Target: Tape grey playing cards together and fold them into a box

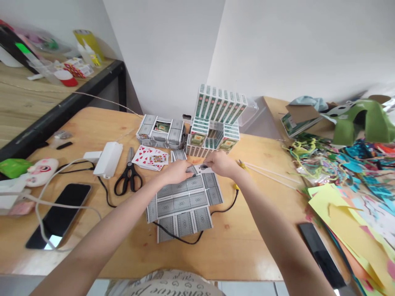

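Observation:
Between my hands is a playing card [202,169], partly turned so that a dark face mark shows. My right hand [221,163] pinches its right end, and my left hand [178,171] has its fingers closed at the left end. Below them lies a flat sheet of joined grey-backed playing cards [182,201], laid edge to edge in a cross-like shape. Fingertips hide part of its upper edge. Just left of my left hand is a pile of face-up playing cards [150,158] with red hearts. A box built from grey-backed cards [161,131] stands behind them.
Green and white card boxes [220,105] are stacked behind my hands. Black scissors [128,176], a white adapter [108,160] and a phone [60,213] lie left. A glue gun's yellow tip [242,165] is right of my hand. Coloured paper [348,222] and another phone [321,255] lie farther right.

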Demonstrator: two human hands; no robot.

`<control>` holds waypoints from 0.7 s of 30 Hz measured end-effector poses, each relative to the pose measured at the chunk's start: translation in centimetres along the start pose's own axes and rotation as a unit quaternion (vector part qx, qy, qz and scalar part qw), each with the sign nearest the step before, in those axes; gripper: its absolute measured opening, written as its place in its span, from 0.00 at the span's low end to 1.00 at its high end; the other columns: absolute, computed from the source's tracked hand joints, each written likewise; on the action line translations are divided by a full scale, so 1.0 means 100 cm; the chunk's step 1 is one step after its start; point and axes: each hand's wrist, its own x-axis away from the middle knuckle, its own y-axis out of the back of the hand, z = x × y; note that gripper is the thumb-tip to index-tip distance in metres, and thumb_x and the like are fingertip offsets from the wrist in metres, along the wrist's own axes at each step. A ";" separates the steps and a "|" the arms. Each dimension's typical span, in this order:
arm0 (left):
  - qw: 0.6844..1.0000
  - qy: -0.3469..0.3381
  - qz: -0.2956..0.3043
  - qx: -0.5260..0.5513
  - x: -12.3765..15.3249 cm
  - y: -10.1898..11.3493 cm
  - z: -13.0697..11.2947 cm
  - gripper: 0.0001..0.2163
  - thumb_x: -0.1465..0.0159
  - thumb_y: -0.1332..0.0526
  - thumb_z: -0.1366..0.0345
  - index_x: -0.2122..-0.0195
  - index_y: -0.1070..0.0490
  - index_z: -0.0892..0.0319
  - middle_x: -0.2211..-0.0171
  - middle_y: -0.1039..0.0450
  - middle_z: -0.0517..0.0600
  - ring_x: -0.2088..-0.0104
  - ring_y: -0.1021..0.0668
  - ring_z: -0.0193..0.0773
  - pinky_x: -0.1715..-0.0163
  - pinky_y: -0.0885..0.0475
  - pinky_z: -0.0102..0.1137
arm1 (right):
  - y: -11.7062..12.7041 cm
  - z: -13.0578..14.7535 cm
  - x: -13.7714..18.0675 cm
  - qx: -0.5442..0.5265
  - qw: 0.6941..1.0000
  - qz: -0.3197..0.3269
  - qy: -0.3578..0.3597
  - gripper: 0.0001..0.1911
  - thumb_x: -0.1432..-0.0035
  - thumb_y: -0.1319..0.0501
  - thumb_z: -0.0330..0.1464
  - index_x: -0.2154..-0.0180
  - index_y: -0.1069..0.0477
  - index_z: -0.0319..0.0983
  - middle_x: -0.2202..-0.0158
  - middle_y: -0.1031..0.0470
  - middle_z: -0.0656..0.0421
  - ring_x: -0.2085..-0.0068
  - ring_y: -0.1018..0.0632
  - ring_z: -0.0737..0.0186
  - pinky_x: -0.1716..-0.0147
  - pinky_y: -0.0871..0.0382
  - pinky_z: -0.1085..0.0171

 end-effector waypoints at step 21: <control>0.999 0.000 0.002 -0.039 0.001 0.001 -0.008 0.12 0.44 0.42 0.60 0.62 0.26 0.60 0.69 0.24 0.53 0.67 0.23 0.43 0.70 0.33 0.30 | -0.019 0.008 -0.003 -0.108 0.993 -0.051 -0.025 0.12 0.52 0.43 0.21 0.68 0.24 0.38 0.69 0.22 0.59 0.67 0.24 0.64 0.66 0.36 0.69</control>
